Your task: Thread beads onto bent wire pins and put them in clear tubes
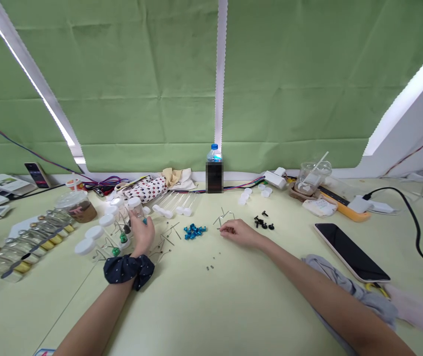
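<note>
My left hand (141, 232) is closed around a small clear glass jar (136, 207) with a white lid, held upright above the pale green table (204, 306). A dark blue scrunchie (128, 269) sits on that wrist. My right hand (236, 231) rests on the table with fingers pinched on a bent wire clip (223, 217). Between the hands lies a small pile of blue metal parts (193, 231). More wire clips (166, 240) lie beside my left hand. Several tiny dark screws (213, 262) lie in front.
Rows of small glass jars (29, 244) and white lids (94, 232) stand at left. Black knobs (263, 223), test tubes (176, 201), a water bottle (214, 170), a phone (350, 251), grey cloth (341, 284) and a black cable (415, 222) also lie here.
</note>
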Action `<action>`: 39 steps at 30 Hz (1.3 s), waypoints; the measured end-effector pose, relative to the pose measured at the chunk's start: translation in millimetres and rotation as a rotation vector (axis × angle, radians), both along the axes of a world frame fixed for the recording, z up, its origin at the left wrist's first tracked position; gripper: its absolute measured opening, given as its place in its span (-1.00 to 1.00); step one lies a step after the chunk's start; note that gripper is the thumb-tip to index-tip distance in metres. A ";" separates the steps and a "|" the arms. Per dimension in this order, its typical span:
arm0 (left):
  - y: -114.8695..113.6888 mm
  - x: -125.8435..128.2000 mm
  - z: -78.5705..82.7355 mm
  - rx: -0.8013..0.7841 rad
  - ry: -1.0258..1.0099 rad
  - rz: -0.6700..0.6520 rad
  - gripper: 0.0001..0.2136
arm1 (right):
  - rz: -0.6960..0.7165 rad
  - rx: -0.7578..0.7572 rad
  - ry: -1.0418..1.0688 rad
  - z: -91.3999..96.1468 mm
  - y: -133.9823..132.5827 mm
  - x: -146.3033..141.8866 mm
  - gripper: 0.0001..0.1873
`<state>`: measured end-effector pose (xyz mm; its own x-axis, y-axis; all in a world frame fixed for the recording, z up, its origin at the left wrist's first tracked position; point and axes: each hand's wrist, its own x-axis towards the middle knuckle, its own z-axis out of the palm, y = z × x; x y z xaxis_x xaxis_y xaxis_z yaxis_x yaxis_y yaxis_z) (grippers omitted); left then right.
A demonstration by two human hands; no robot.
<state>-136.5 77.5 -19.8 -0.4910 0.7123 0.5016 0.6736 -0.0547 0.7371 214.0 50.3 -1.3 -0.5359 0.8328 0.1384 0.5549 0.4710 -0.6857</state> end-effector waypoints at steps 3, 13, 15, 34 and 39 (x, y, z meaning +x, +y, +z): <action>-5.8 8.5 7.9 0.026 0.078 0.034 -0.29 | 0.006 0.001 0.000 -0.5 0.6 0.8 -0.75; -29.3 34.0 36.1 0.192 0.311 0.011 -0.27 | 0.028 0.012 -0.008 -4.0 2.7 1.8 -0.77; -34.5 40.5 39.6 0.196 0.373 -0.022 -0.30 | 0.026 0.018 -0.011 -4.3 2.8 1.7 -0.77; -7.9 15.2 -1.4 -0.121 0.192 -0.170 -0.54 | 0.028 0.026 0.003 -5.4 2.7 1.9 -0.79; -9.5 18.7 -4.6 -0.136 0.392 -0.228 -0.57 | 0.020 0.017 0.003 -6.7 3.2 1.5 -0.80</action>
<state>-117.8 68.0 -24.4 -0.1066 0.8518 0.5130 0.8846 -0.1543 0.4400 215.5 53.5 -8.0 -0.5520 0.8195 0.1537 0.5434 0.4934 -0.6791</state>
